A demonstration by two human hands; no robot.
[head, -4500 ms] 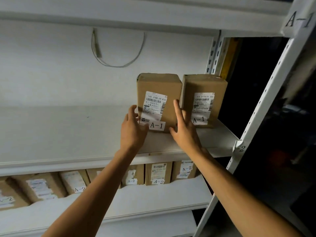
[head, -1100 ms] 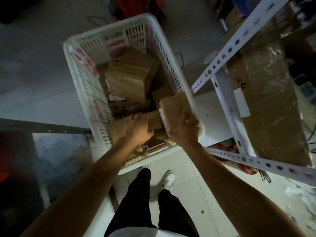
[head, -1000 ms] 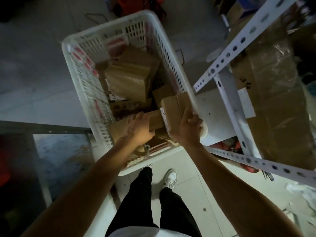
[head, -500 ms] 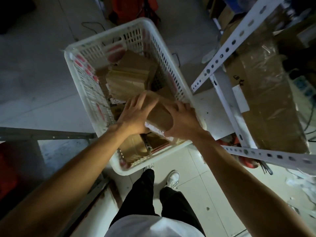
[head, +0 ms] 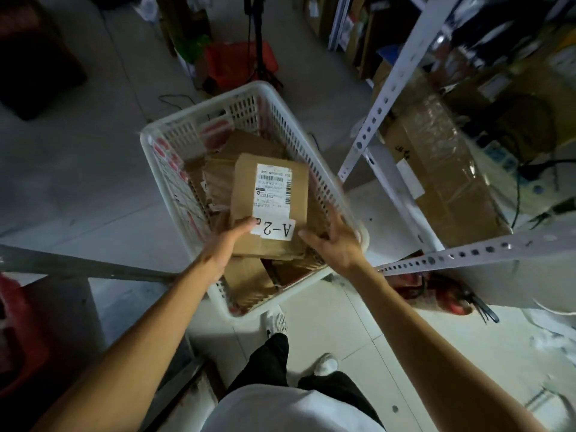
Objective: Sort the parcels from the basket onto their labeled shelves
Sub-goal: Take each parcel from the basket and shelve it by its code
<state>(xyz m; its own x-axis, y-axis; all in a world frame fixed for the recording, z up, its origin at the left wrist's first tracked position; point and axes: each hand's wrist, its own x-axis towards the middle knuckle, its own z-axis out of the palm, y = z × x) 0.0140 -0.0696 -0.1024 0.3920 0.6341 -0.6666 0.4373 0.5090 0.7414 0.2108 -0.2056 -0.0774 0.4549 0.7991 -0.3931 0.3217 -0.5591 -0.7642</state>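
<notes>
Head view: we have the A-2 parcel lifted over the white basket, label up. Left hand clasps its near left corner, right hand its right edge. Next, likely carry it to the A-2 shelf. Matte cardboard, slotted plastic walls, more brown parcels beneath.

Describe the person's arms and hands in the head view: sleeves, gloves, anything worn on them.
Both forearms are bare, with no sleeve in view. The left hand and right hand wear no gloves; no watch, ring or wristband shows. A white top, black trousers and white shoes appear below.
</notes>
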